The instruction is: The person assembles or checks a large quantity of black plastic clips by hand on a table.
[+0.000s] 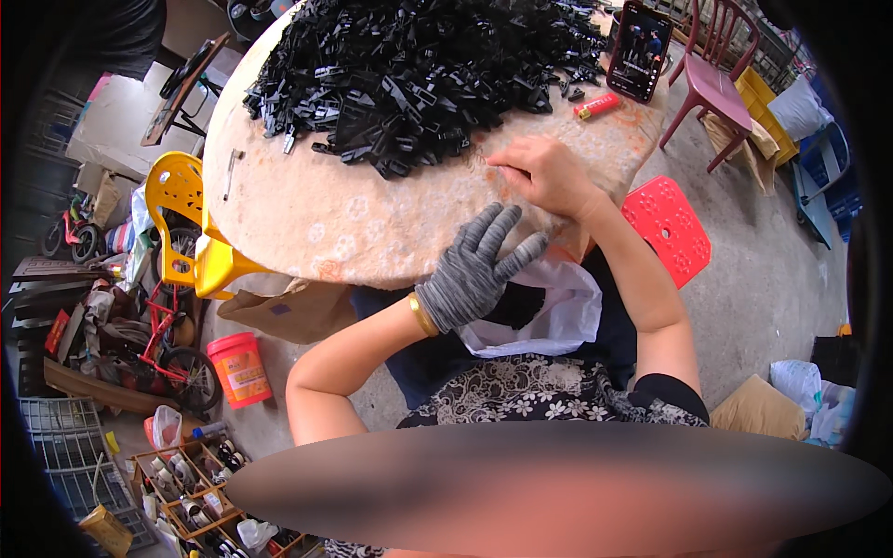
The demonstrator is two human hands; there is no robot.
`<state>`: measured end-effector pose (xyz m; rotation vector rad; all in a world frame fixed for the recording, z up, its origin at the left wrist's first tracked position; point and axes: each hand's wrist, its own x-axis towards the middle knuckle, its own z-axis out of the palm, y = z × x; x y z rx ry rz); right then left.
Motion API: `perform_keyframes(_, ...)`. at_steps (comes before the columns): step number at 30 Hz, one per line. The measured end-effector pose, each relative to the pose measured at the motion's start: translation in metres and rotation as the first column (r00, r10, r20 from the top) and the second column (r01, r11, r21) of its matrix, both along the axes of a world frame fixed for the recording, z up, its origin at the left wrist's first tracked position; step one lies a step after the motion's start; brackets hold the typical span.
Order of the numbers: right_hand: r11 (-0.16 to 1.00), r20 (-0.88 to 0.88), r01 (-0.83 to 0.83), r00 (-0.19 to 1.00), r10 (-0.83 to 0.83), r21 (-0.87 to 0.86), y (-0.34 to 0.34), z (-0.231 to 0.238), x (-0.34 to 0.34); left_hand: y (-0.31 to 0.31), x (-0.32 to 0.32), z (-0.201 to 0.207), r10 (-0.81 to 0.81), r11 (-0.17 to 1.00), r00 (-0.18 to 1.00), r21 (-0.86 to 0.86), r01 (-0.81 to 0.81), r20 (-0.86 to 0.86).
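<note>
A heap of small black plastic parts point(391, 79) covers the far side of the round table point(288, 219), which has a pale flowered cloth. My left hand point(473, 270), in a grey striped glove, hovers at the table's near edge, fingers stretched apart and nothing in them. Just beyond it, my bare right hand point(547, 175) is over the cloth close to the heap's near edge. Its fingers are bent and pressed together; whatever they may hold is hidden. Below my left hand, a white plastic bag point(577, 307) sits open on my lap, with something dark inside.
A phone point(638, 51) stands propped at the table's far right, near a red lighter point(597, 106). A small metal tool point(231, 175) lies at the left. Around the table are a yellow chair point(174, 209), a red stool point(665, 228), a maroon chair point(716, 102) and a red bucket point(239, 370).
</note>
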<state>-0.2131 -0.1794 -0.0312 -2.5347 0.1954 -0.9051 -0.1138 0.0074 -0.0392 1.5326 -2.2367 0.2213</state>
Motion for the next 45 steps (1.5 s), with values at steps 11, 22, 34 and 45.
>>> perform_keyframes(11, 0.999, 0.025, -0.025, 0.999, 0.024, 0.038, -0.001, -0.003, -0.003, 0.006, 0.044, 0.049, 0.166, 0.953, 0.977, 0.275, -0.124, -0.133)
perform_keyframes(22, 0.996, -0.081, -0.05, 0.995, 0.055, 0.068, 0.003, 0.006, -0.007, -0.058, 0.114, 0.042, 0.67, 0.738, 0.731, 0.229, -0.635, -0.131)
perform_keyframes(34, 0.967, 0.008, -0.23, 0.973, 0.23, 0.111, 0.003, 0.006, -0.009, -0.034, 0.108, 0.043, 0.754, 0.654, 0.616, 0.167, -0.738, -0.228)
perform_keyframes(45, 0.981, -0.004, -0.196, 0.981, 0.196, 0.001, 0.016, -0.001, -0.019, -0.021, 0.109, 0.041, 0.541, 0.802, 0.818, -0.173, -0.572, -0.194)
